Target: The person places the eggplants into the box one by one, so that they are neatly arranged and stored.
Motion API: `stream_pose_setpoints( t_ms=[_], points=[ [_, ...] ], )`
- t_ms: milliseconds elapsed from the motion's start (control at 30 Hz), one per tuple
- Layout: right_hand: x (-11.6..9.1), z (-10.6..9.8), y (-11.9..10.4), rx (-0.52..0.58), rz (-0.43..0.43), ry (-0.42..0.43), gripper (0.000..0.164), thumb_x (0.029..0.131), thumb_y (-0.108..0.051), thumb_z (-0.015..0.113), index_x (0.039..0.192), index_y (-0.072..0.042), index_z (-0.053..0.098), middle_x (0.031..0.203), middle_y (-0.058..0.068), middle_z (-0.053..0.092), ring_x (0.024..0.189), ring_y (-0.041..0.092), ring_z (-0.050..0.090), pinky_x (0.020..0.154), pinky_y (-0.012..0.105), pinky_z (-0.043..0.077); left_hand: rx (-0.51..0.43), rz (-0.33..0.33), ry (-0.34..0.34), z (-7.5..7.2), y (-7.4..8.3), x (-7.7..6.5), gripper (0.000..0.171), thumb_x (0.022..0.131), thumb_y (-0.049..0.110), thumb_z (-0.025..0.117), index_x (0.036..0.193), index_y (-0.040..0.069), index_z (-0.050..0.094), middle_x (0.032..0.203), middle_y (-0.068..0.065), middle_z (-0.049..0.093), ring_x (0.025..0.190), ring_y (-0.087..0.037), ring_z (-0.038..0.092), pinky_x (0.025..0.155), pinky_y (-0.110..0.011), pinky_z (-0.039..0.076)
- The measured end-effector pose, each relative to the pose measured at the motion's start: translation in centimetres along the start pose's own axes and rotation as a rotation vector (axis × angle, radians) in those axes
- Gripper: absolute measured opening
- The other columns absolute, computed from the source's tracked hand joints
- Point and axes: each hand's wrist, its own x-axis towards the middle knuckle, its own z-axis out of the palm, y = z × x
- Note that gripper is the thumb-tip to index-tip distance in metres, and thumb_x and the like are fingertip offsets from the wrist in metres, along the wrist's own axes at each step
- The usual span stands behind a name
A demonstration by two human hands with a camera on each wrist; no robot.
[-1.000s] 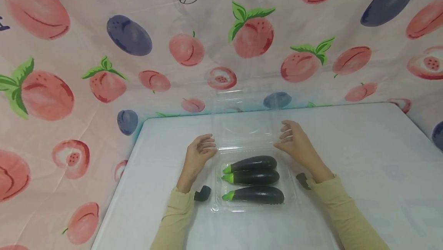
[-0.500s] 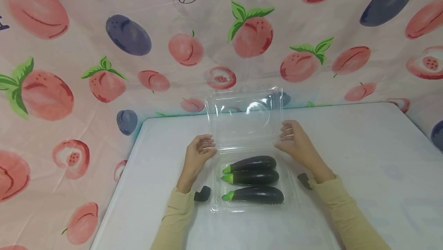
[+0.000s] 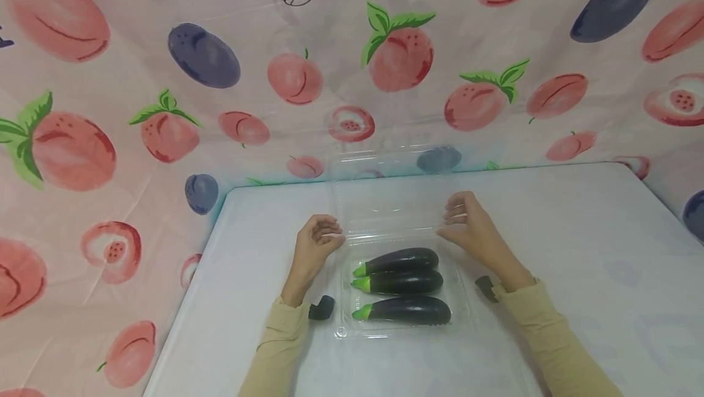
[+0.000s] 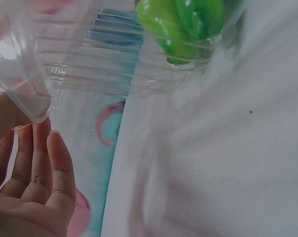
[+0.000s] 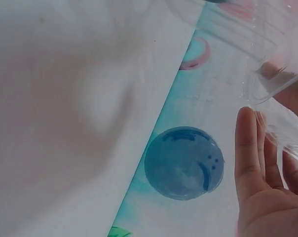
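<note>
A clear plastic clamshell container (image 3: 396, 333) sits on the white table, its lid (image 3: 387, 201) standing raised at the back. In its base lie three dark eggplants with green stem ends: a back one (image 3: 407, 259), a middle one (image 3: 407, 281) and a front one (image 3: 412, 310). At the back left corner, by the hinge, my left hand (image 3: 317, 250) pinches the container's edge; the left wrist view shows the thumb across the clear corner and the fingers (image 4: 60, 158) outside it. My right hand (image 3: 475, 232) pinches the opposite corner, its fingers (image 5: 247, 143) beside the plastic.
A fruit-printed cloth (image 3: 220, 140) hangs behind and to the left of the white table (image 3: 605, 250). Black straps sit at both wrists, the left strap (image 3: 322, 307) and the right strap (image 3: 486, 289), near the container's sides.
The raised lid tilted a little, showing bright glare half a second ago that is gone now. Both hands stay at the hinge corners, and the eggplants have not moved.
</note>
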Motion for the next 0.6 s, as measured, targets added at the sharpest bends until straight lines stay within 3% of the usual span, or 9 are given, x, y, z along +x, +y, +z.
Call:
stream_pose_setpoints(
  t_ms=[267,500,600],
  points=[
    [-0.21,-0.03,0.09,-0.031,-0.114,0.033,0.051,0.079,0.008,0.077,0.115,0.006,0.041,0.104,0.018,0.054,0.093,0.03,0.062,0.085,0.015,0.053,0.02,0.0,0.005,0.09,0.08,-0.03,0.033,0.082,-0.011,0.071,0.112,-0.005,0.057,0.111,-0.025,0.062,0.102,-0.027,0.064,0.083,-0.021,0.055],
    [-0.3,0.02,0.27,-0.066,-0.17,0.044,0.044,0.079,0.008,0.078,0.105,0.004,0.042,0.096,0.012,0.054,0.088,0.025,0.061,0.082,0.031,0.058,0.026,0.02,0.019,0.35,-0.16,0.06,0.026,0.085,-0.007,0.071,0.107,-0.006,0.057,0.108,-0.024,0.063,0.099,-0.023,0.064,0.082,-0.02,0.056],
    [-0.3,0.02,0.32,-0.092,-0.18,0.049,0.044,0.079,0.009,0.077,0.105,0.003,0.043,0.094,0.01,0.054,0.086,0.023,0.061,0.081,0.032,0.058,0.022,0.033,0.029,0.54,-0.27,0.14,0.024,0.086,-0.006,0.072,0.106,-0.006,0.057,0.105,-0.022,0.063,0.098,-0.019,0.064,0.081,-0.02,0.056]
  ],
)
